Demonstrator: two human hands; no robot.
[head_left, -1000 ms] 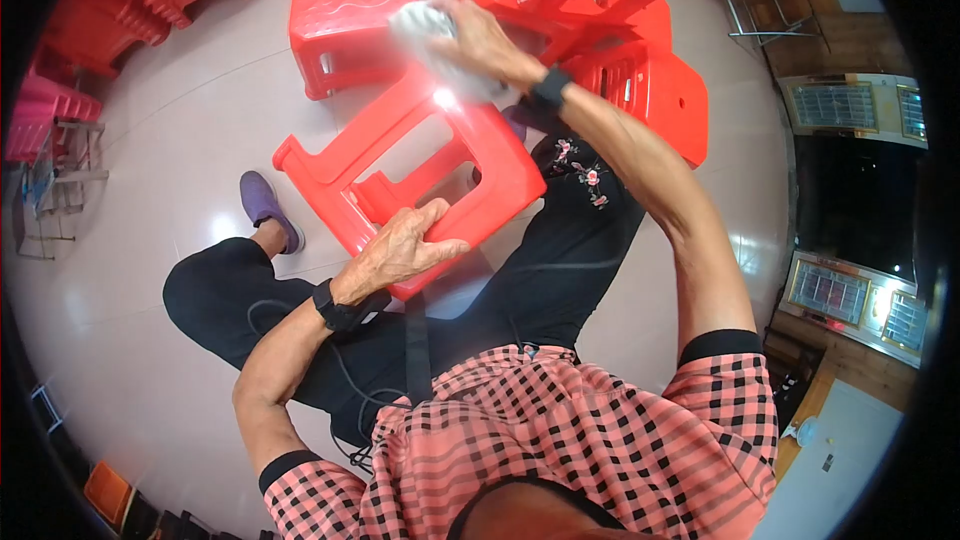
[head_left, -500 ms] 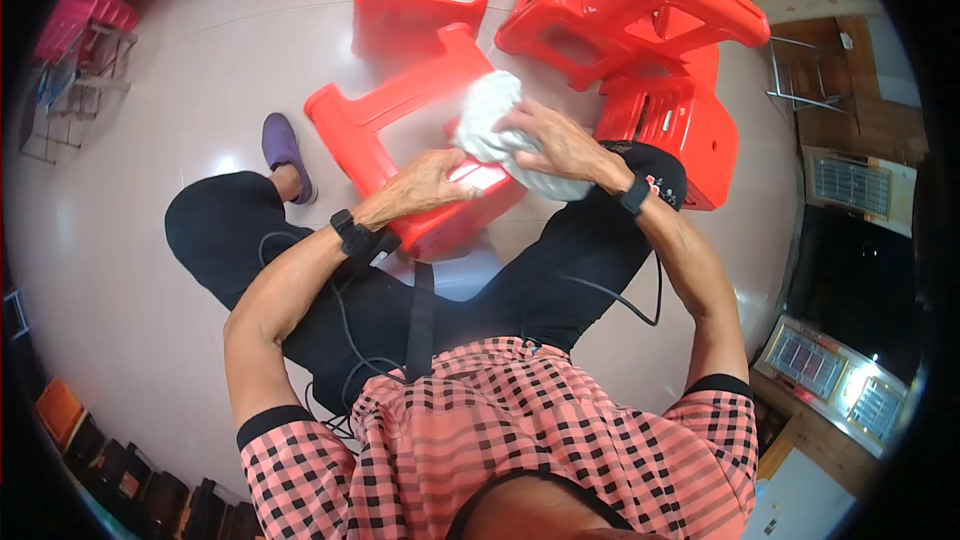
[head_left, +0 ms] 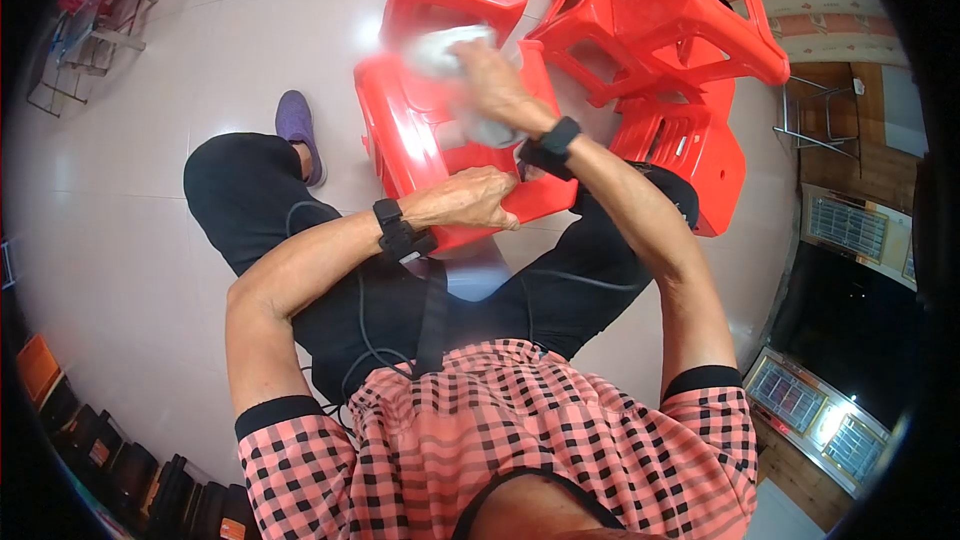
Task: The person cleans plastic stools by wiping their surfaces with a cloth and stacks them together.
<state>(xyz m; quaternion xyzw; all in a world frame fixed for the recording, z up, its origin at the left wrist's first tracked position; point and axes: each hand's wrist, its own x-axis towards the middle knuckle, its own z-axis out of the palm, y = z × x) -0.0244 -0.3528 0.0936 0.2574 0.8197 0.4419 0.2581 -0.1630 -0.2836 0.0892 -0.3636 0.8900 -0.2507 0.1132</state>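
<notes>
White cloth (head_left: 440,48) blurred | right fingers (head_left: 474,56): can't tell | left fingers (head_left: 494,181) clasping red stool (head_left: 398,120)

A red plastic stool (head_left: 405,145) was held at a tilt above the floor (head_left: 220,60), away from the floor's visible edges. Smooth, glossy surfaces and rounded edges were shown, and an opening was framed by its red sides. Its left side was crossed by a bright streak of reflected light. Whether the floor was touched by it could not be told. A white cloth (head_left: 445,50), bunched and soft, was held over the stool's upper part. Its outline was blurred, its middle was partly hidden, and contact with the stool could not be made out.
</notes>
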